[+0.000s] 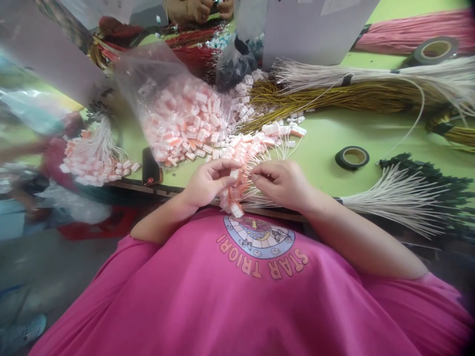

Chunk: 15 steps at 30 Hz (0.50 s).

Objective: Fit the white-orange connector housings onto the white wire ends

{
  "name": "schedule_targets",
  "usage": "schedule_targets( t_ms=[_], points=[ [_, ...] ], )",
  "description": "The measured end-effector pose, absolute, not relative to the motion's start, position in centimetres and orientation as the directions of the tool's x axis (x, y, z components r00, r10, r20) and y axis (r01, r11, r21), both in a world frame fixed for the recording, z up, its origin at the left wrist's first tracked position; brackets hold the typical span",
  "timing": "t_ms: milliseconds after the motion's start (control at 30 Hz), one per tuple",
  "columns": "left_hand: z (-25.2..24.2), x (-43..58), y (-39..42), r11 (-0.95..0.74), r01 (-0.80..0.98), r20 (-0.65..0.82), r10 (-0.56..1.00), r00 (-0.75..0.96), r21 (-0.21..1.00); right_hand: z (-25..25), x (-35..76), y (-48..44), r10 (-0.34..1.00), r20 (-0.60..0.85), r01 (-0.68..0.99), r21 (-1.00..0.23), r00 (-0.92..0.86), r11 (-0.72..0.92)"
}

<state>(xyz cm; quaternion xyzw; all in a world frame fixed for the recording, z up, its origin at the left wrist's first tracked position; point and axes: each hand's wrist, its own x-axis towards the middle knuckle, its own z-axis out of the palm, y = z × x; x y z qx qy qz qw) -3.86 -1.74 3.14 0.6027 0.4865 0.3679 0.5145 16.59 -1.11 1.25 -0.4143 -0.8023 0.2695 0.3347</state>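
Near the table's front edge, my left hand (214,181) is closed with thumb and fingers pinched on a small white connector (234,174). Just to its right, my right hand (280,183) has its fingers pressed together beside thin white wires; what they grip is too small to make out. Between and below the hands lies a cluster of white and orange connectors (234,195) with white wires running off to the right. Behind them a clear plastic bag (185,113) holds many similar connectors. More wired connectors (284,129) lie just beyond my right hand.
Rolls of black tape (352,158) and bundles of white wire (393,200) and yellow wire (345,97) lie right. A dark phone-like object (152,166) and a connector bundle (94,155) are left. Another person's hands (202,9) show at the top.
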Motion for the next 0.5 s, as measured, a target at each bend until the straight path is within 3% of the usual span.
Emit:
schedule_targets(
  t_ms=[300,500],
  points=[
    [3.4,-3.6,-2.0,-0.153,0.305,0.063,0.957,0.285,0.940,2.3,16.5,-0.9,0.857,0.185,0.420,-0.809,-0.482,0.411],
    [3.5,-3.5,-1.8,-0.262,0.357,0.129,0.926,0.355,0.897,2.6,16.5,-0.9,0.896,0.161,0.398,-0.853,-0.413,0.337]
  ],
)
